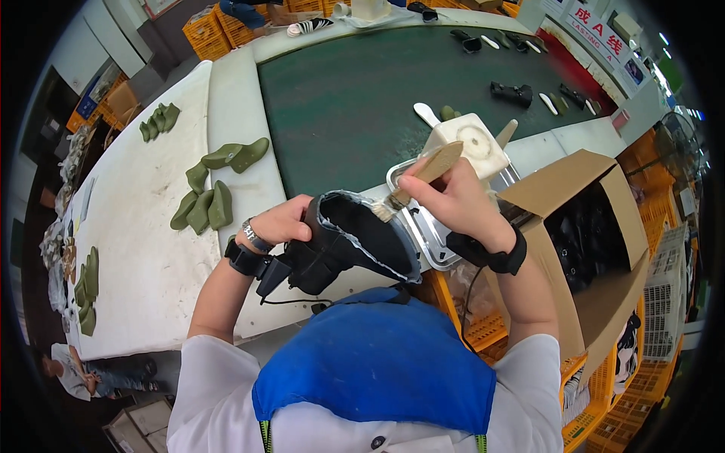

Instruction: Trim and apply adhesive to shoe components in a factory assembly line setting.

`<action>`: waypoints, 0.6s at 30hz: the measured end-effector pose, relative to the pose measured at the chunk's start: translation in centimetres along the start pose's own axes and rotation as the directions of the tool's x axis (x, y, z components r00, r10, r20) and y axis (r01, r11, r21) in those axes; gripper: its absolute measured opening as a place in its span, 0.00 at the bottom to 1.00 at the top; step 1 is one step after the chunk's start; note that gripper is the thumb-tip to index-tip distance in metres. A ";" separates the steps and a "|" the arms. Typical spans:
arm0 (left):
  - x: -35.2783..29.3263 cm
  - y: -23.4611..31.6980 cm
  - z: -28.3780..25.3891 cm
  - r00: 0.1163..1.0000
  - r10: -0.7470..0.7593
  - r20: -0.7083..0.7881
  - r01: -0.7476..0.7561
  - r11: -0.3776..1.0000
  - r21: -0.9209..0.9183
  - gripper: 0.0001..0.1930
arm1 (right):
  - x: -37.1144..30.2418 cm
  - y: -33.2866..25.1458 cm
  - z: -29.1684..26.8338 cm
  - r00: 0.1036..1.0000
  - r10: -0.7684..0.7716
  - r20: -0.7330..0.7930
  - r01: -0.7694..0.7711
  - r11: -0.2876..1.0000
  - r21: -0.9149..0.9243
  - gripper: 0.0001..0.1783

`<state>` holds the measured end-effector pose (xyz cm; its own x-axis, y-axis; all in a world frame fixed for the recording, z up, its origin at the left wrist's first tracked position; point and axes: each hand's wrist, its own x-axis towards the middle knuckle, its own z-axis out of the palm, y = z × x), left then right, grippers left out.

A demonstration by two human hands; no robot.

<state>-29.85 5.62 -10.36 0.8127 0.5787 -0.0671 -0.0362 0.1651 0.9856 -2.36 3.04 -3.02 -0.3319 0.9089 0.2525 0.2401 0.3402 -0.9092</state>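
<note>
My left hand (279,222) is closed around a black shoe upper (323,253), thumb on its outside. The upper is held sole side up, so its open bottom edge shows, rimmed with pale lining or whitish coating. In my right hand (464,204) is a brush (440,161) with a flat wooden handle, gripped between thumb and fingers. Its pale bristles touch the far rim of the upper's opening. Just beyond my right hand stands a white block-shaped pot (488,157) with a round hollow on top, by a metal tray (429,240).
Olive-green shoe lasts (219,205) lie on the white table (143,249) at left. Beyond is a green conveyor belt (355,98) carrying black uppers (511,93). At right, an open cardboard box (555,185) holds black items, near yellow crates (619,408). Another person (75,374) sits far left.
</note>
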 end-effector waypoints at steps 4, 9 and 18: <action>0.0 0.6 -0.7 0.999 0.006 -0.033 -0.003 0.995 0.103 0.38 | -1.5 0.6 -1.3 0.991 0.135 -0.002 -0.134 0.988 0.069 0.10; 1.2 1.9 -2.1 0.999 -0.016 -0.036 0.019 0.995 0.094 0.37 | -2.7 2.3 -2.6 0.951 0.304 -0.051 -0.292 0.941 0.171 0.10; 11.1 3.5 -10.5 0.908 0.265 -0.326 0.173 0.471 0.865 0.33 | -5.8 5.2 -7.3 0.737 0.299 -0.607 -0.112 0.939 0.326 0.11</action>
<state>-27.10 20.99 -9.28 0.5387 0.8290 0.1502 0.6266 -0.5134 0.5864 7.45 1.28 -6.84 0.3807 0.9175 0.1151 -0.0353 0.1388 -0.9897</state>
